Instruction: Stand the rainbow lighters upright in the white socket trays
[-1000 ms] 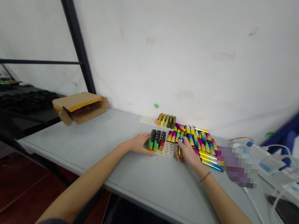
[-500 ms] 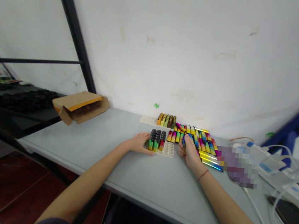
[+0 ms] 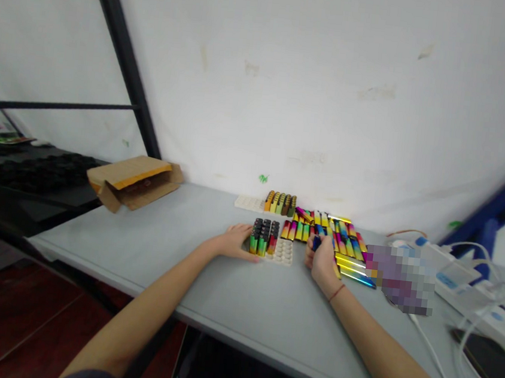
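Here, a shiny blue tube [image 3: 316, 242] sits inside the right hand [image 3: 323, 262], whose fingers are curled around it; its dark blue upper end shows above the fingers, and the rest is hidden in the grasp. That hand is at the near left edge of a spread of rainbow-coloured tubes [image 3: 355, 246] lying on the grey table [image 3: 245, 296], to the right of a white tray [image 3: 284, 252] and apart from it. Black-topped tubes [image 3: 260, 238] stand upright in the tray's left part; its right part shows bare sockets. The left hand [image 3: 234, 241] has thumb and fingers spread around the tray's left end; whether they touch it is hard to tell. Behind, yellow and brown tubes [image 3: 280, 204] stand beside a pale holder [image 3: 250, 203]. A cardboard box [image 3: 134, 179] lies farther left, a dark phone [image 3: 489, 367] at far right.
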Available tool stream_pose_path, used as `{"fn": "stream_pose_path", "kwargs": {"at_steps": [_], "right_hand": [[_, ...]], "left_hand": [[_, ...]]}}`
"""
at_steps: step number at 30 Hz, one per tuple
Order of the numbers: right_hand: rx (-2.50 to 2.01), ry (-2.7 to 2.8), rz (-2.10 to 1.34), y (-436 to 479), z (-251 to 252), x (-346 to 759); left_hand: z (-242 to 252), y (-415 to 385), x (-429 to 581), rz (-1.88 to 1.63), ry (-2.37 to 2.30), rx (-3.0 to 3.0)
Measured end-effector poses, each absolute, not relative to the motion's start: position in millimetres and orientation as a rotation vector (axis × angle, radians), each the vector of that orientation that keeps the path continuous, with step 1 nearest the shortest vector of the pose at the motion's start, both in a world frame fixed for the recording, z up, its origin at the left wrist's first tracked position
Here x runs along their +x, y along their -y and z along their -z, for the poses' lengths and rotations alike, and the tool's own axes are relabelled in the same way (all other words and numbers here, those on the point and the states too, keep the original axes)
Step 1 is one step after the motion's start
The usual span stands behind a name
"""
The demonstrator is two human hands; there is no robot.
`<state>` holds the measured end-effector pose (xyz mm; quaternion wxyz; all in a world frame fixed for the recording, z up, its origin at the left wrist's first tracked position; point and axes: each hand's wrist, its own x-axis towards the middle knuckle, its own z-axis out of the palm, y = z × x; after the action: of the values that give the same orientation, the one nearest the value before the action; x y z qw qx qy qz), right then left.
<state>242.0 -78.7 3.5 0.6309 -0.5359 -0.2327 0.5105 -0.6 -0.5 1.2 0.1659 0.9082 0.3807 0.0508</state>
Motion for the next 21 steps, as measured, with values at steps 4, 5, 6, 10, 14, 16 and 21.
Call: {"fn": "stream_pose_path", "kwargs": {"at_steps": [4, 5, 6, 10, 14, 16, 21], "right_hand": [[-1.238, 0.502, -1.147, 78.7, -2.9, 241.3], [-1.22, 0.508, -1.149, 78.9, -2.3, 241.5], [-1.196, 0.518, -1.157, 79.1, -1.7, 241.9], [-1.137, 0.532, -1.216, 80.3, -1.4, 244.4], [-1.138, 0.484, -1.219, 80.7, -4.3, 244.9], [-1.136, 0.48, -1.194, 80.9, -5.2, 244.1], [-1.108, 0.54, -1.176, 81.5, -3.2, 243.2]], "left_hand": [[0.1, 0.0, -1.0, -0.148, -1.089, 2.599], [0.4, -0.2, -1.1, -0.148, -1.09, 2.6], [0.6, -0.3, -1.3, -0.149, -1.09, 2.601], [1.7, -1.3, -1.9, -0.172, -1.07, 2.606], [1.8, -1.8, -2.1, -0.169, -1.078, 2.599], [1.4, -1.5, -1.9, -0.157, -1.086, 2.594], [0.7, -0.6, -1.9, -0.171, -1.085, 2.587]]}}
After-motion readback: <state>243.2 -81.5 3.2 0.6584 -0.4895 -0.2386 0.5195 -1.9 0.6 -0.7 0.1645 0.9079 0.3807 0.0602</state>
